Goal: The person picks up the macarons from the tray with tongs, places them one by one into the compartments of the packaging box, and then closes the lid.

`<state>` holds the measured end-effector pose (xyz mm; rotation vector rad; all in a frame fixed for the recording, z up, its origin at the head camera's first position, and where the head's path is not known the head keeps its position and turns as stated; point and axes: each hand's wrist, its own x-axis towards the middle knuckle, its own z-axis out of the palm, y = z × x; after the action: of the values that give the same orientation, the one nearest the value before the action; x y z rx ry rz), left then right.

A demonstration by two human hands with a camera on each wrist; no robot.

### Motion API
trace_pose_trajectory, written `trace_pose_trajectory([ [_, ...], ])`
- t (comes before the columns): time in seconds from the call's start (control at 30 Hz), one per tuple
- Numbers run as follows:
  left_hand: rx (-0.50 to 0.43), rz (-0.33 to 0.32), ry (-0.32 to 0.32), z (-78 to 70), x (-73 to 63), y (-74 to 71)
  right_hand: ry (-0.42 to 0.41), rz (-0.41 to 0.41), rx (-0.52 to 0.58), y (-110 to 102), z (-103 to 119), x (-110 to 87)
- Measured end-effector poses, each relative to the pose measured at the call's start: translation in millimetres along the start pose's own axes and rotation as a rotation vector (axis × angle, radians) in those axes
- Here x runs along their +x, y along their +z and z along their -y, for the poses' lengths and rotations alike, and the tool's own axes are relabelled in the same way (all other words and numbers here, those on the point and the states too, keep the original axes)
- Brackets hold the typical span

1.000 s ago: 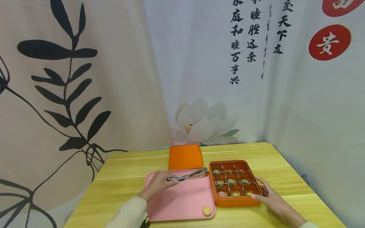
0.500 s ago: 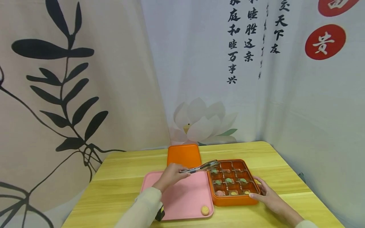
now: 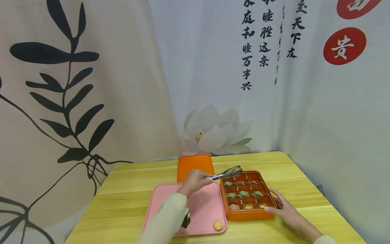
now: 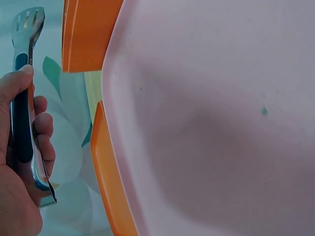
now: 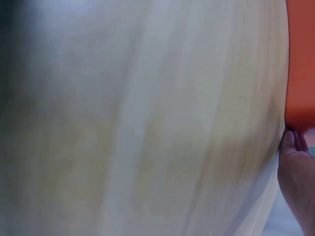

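My left hand (image 3: 195, 182) grips metal food tongs (image 3: 228, 173) with black handle grips and slotted ends (image 4: 27, 24). The tong ends hang over the back-left part of an orange box (image 3: 248, 215). Whether anything sits between them cannot be made out. Clear dividers split the box into several compartments, some with small green pieces (image 3: 243, 193), a pink one (image 3: 233, 207) and yellow ones at the front. My right hand (image 3: 284, 210) holds the box at its front-right corner, thumb at the front and fingers along the side. A round yellow cookie (image 3: 217, 225) lies on the pink tray (image 3: 201, 232).
An orange lid (image 3: 195, 166) lies flat behind the tray. The pink tray stands just left of the box, on a wooden table (image 3: 122, 189). Printed curtains (image 3: 137, 101) hang close behind the table and along its right side.
My left hand has carried the tongs right and away from me, from above the tray to over the back of the box. My right hand stays at the box corner.
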<state>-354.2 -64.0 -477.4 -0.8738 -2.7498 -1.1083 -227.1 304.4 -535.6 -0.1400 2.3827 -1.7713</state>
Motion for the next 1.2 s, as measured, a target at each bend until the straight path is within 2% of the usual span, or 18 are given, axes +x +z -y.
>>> trace_pose_trajectory([
  [0.2,-0.008,0.002,-0.034,-0.6,7.5,10.0,0.019,-0.011,0.006,-0.8,-2.6,1.3],
  [0.4,0.016,0.018,-0.082,-0.8,9.7,12.5,0.007,0.005,0.005,-1.0,-4.1,3.7],
  [0.6,0.041,0.004,-0.061,1.8,9.3,9.7,0.039,-0.002,-0.002,-0.3,-1.7,2.8],
  [0.8,0.027,-0.011,-0.07,5.7,5.5,1.7,0.044,-0.012,0.003,0.4,-3.2,3.6],
  [1.2,0.02,-0.038,-0.106,18.4,-7.4,-25.7,0.024,0.011,0.001,0.7,-2.7,2.2],
])
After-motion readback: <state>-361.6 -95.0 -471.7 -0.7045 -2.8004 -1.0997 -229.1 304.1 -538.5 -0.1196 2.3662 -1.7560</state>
